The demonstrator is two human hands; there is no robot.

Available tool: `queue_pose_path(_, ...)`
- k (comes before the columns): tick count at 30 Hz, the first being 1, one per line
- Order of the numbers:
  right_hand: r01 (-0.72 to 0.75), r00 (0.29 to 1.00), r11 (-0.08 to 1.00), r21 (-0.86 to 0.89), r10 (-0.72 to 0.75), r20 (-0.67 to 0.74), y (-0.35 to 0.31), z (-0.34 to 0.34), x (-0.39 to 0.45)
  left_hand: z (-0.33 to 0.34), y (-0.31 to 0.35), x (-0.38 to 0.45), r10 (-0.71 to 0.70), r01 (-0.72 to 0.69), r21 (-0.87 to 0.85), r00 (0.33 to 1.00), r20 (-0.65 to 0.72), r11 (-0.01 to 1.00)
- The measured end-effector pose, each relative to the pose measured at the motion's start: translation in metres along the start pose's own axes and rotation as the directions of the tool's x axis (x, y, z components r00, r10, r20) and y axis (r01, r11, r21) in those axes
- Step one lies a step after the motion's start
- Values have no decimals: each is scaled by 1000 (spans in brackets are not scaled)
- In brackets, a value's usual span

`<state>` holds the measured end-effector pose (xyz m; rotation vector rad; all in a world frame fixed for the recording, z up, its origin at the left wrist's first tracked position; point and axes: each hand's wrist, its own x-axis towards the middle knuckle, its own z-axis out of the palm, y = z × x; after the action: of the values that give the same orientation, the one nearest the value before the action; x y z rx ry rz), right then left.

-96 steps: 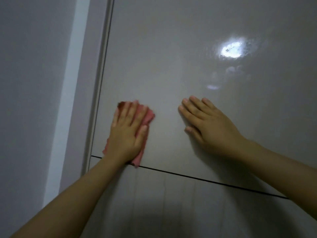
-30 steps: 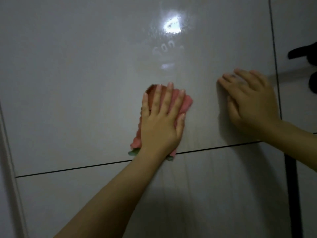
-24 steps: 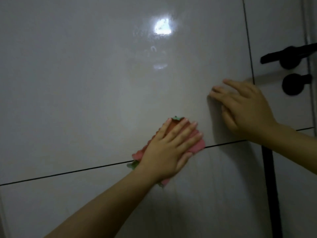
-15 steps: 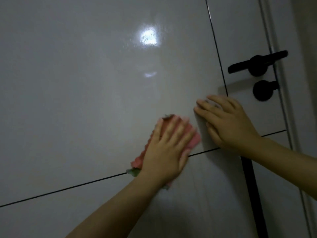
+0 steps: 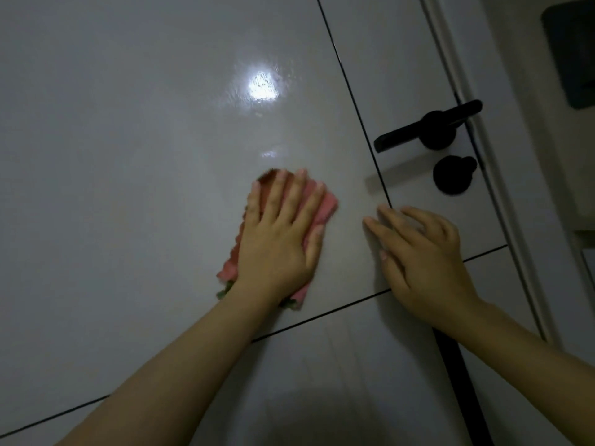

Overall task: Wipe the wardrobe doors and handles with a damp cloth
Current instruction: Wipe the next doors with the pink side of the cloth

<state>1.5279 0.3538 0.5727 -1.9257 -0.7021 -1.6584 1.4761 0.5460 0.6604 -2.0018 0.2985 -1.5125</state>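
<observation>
The pink cloth (image 5: 323, 206) lies flat against the glossy grey wardrobe door (image 5: 135, 162), just above a thin dark horizontal seam (image 5: 338, 309) in the panel. A green edge of the cloth shows at its lower corners. The left hand (image 5: 278, 243) presses on it with fingers straight and spread, palm over most of the fabric; the grip is open, pressing rather than clasping.

To the right of that grip, apart from the cloth, the right hand (image 5: 425, 260) rests on the same door, fingers loosely extended and touching the surface, holding nothing. Its fingertips reach a dark vertical seam (image 5: 351, 94) between panels.

Beyond the right hand, up and to the right, a black lever handle (image 5: 428, 127) is mounted on the narrower panel, with a round black knob (image 5: 454, 175) just below it.

Above the left grip, a bright light reflection (image 5: 262, 86) sits on the door surface.
</observation>
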Motion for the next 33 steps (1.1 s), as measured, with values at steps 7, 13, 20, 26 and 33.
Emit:
queue_pose_path(7, -57, 997, 998, 12, 56, 61, 11, 0, -6, -7, -36, 36, 22, -22, 41, 1000, -5, 999)
queue_pose_path(13, -207, 976, 973, 99, 213, -56, 18, 1, -19, 8, 42, 43, 58, -59, -29, 998, -34, 998)
queue_pose_path(20, -482, 874, 866, 133, 486, 3, 32, -6, -69, 9, 51, -11, 430, -428, -41, 894, 129, 903)
queue_pose_path(26, -582, 813, 801, 142, 578, 72, 43, -14, -112, 12, 58, 32, 93, -93, 18, 996, 4, 996)
queue_pose_path(33, -638, 770, 753, 162, 622, 144, 46, -12, -172, 26, 128, -15, 414, -411, -51, 899, 141, 910)
